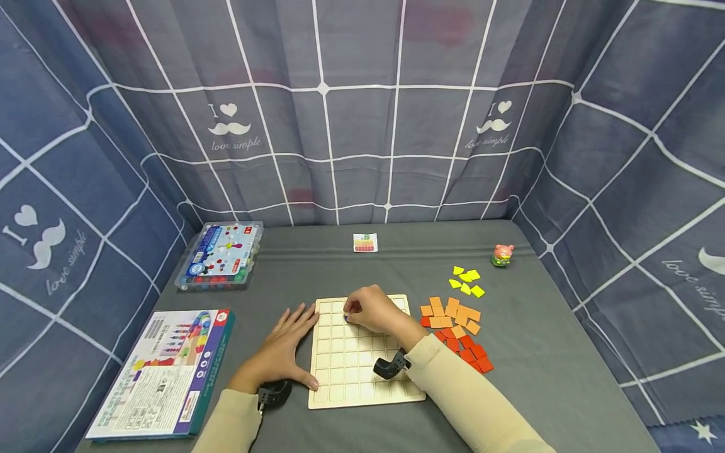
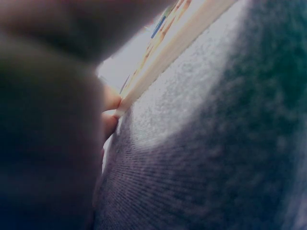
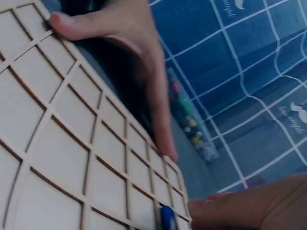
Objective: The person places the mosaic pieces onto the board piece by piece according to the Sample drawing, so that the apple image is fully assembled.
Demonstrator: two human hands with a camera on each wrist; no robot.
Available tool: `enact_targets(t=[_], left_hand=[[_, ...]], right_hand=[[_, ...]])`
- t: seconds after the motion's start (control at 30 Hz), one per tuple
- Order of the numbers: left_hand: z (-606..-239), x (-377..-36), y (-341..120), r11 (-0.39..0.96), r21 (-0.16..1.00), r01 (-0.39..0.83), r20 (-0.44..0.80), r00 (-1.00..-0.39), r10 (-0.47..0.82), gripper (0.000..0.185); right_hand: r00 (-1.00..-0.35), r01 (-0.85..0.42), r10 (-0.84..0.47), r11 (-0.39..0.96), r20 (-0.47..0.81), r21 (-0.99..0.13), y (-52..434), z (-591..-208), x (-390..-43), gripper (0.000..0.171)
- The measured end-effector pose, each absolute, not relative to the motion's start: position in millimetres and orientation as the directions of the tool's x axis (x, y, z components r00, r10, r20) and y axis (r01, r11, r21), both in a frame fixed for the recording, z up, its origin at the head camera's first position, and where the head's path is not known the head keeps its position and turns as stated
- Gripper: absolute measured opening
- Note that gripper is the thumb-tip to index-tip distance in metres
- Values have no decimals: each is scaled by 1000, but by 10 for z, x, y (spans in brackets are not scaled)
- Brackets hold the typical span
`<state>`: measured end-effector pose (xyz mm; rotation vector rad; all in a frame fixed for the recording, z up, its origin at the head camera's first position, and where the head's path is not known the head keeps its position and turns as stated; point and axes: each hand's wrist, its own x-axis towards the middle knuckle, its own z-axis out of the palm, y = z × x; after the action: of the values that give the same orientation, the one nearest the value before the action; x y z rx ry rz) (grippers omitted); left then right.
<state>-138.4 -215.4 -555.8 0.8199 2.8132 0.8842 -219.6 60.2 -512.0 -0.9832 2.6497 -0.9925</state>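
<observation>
Blue tile pinched by right hand over grid board; left hand flat beside.

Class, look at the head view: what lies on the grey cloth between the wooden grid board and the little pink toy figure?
In the head view, orange tiles and yellow tiles lie between the grid board and the pink figure.

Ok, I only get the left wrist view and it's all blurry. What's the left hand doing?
Observer: The left hand lies flat, touching the board's left edge.
Operator: And the other hand?
Observer: The right hand pinches a blue piece over a square near the board's top.
Operator: Are there more pieces?
Observer: Yes. Orange tiles, red tiles and yellow tiles lie right of the board.
</observation>
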Motion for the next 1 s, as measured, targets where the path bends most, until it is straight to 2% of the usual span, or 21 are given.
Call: enact_targets(t=[0.1,0.27,0.5,0.7,0.87,1.0], left_hand=[[-5560,-1365,-2161,701,551,453,59,-859,509,149],[-5573,-1364,-2181,686,555,471,100,-856,507,148],[-5576,-1373,-2170,680,546,490,111,-846,521,147],[-5560,-1370,-2172,678,554,484,109,-849,517,146],[-5565,-1374,-2173,680,550,485,107,-849,518,146],[-5582,-1381,-2174,675,554,487,110,-847,521,146]], right_hand=[[-777,-534,-617,539,126,-651,715,-5072,-2207,5],[-815,-517,-551,551,179,-655,1036,-4931,-2306,5],[-925,-347,-354,650,135,-676,1767,-4855,-2460,12],[-971,-235,-208,760,115,-606,2412,-4936,-2689,23],[-977,-209,-195,821,82,-531,2732,-5039,-2807,31],[-972,-223,-230,825,53,-520,2817,-5092,-2832,32]])
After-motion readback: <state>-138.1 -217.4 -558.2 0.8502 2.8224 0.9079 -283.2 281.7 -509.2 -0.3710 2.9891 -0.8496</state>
